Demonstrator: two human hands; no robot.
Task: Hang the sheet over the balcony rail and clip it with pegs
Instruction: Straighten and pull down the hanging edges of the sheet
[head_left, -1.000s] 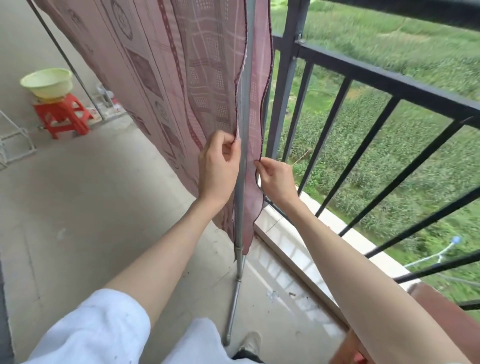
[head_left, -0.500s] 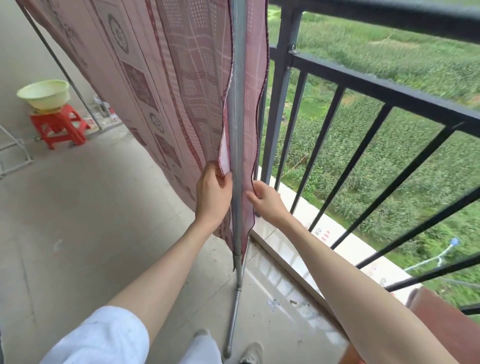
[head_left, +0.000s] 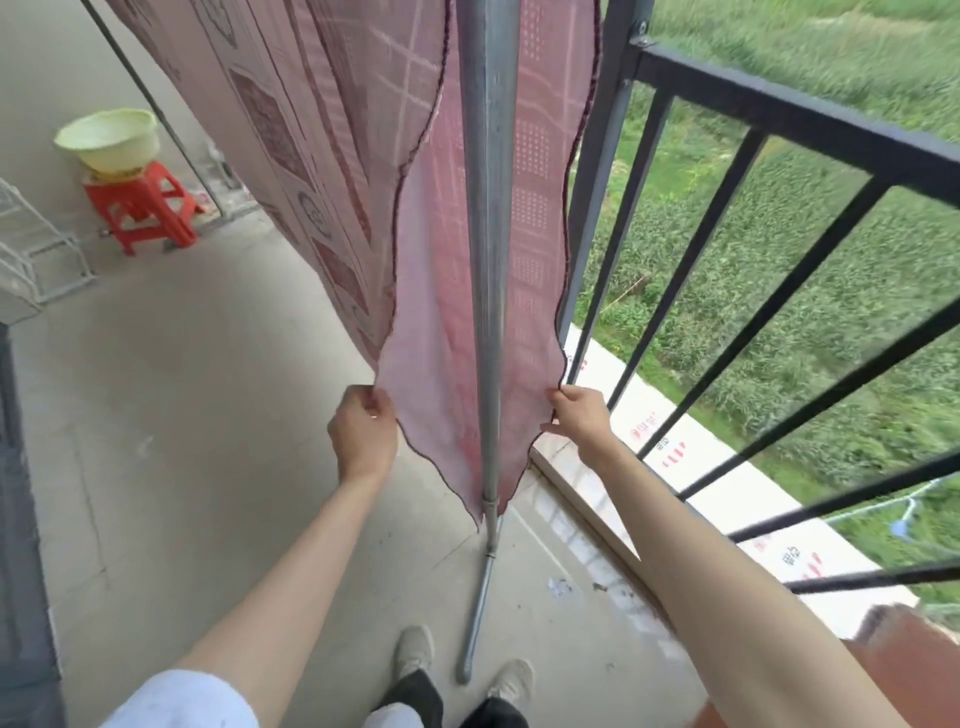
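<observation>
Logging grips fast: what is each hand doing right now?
Left hand: pinches the left hanging edge of the sheet.
Right hand: pinches the sheet's right hanging edge.

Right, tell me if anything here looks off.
The sheet hangs over a grey metal pole, not the black balcony rail beside it. Left hand and right hand pinch its lower edges. No pegs visible.

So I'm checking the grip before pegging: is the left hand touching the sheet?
Touching. The head view shows the left hand pinching the pink sheet's edge; its fingers curl round the hem.
</observation>
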